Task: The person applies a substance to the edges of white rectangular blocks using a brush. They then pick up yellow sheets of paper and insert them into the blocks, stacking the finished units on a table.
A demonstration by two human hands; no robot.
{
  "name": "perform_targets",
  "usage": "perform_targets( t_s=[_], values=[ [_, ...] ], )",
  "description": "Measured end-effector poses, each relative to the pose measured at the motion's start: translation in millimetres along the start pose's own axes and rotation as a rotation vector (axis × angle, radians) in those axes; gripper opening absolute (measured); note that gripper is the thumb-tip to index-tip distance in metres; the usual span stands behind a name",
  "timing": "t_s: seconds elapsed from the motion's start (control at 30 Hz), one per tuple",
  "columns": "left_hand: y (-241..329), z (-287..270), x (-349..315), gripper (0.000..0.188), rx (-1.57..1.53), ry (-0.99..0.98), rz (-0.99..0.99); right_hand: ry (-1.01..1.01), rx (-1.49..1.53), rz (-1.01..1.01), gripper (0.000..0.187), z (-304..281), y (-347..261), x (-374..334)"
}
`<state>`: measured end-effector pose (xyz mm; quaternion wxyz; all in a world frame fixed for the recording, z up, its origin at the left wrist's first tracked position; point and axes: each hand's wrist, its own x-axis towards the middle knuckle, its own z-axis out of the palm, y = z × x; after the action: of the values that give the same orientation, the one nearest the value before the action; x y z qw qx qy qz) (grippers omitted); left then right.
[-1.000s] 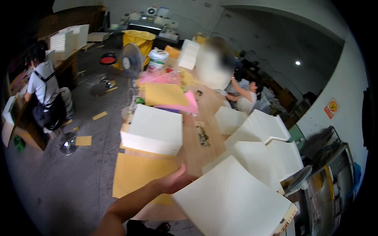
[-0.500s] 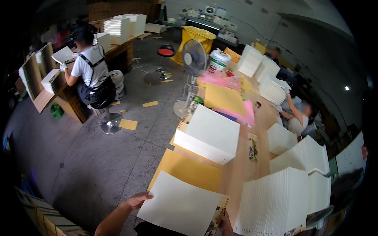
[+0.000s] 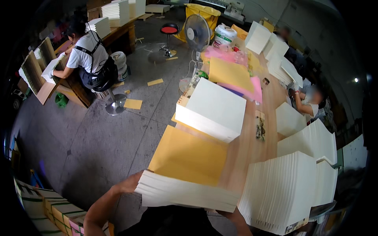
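Note:
Near my body, a stack of white paper sheets (image 3: 187,192) is held between both hands, tilted so that its layered long edge shows. My left hand (image 3: 137,180) closes on the left end of it, its fingers partly hidden by the paper. At the right end, my right hand (image 3: 227,213) grips from below, mostly covered. Just beyond the held stack, a yellow sheet (image 3: 189,153) lies on the table. Behind that stands a thick block of white sheets (image 3: 212,108). To the right, a fanned row of white stacks (image 3: 275,188) leans along the table.
A wooden table (image 3: 258,151) runs away from me, with a printed strip (image 3: 260,126), a pink sheet (image 3: 256,88) and a white bucket (image 3: 225,36) on it. A fan (image 3: 197,33) stands beside it. One person (image 3: 92,55) sits at the left, another (image 3: 309,102) at the right.
The held stack has tipped from showing its white top sheet to showing its edge. My view has tilted downward. The person at left has leaned forward and lowered their hands.

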<state>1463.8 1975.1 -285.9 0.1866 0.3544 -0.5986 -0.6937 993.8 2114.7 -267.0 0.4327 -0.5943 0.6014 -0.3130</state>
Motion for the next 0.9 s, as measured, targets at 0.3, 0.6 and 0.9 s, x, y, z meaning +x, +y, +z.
perform_targets(
  t_s=[0.3,0.6,0.9],
  values=[
    [-8,-9,20,0.084,-0.112,0.13,-0.047,-0.117,-0.216,0.165,0.054,-11,27,6],
    [18,-7,19,0.083,0.327,0.131,-0.013,0.007,0.061,0.41,0.063,-20,11,1],
    [-19,11,-5,0.079,0.316,0.139,0.144,0.011,0.082,0.238,0.05,6,2,1]
  ],
)
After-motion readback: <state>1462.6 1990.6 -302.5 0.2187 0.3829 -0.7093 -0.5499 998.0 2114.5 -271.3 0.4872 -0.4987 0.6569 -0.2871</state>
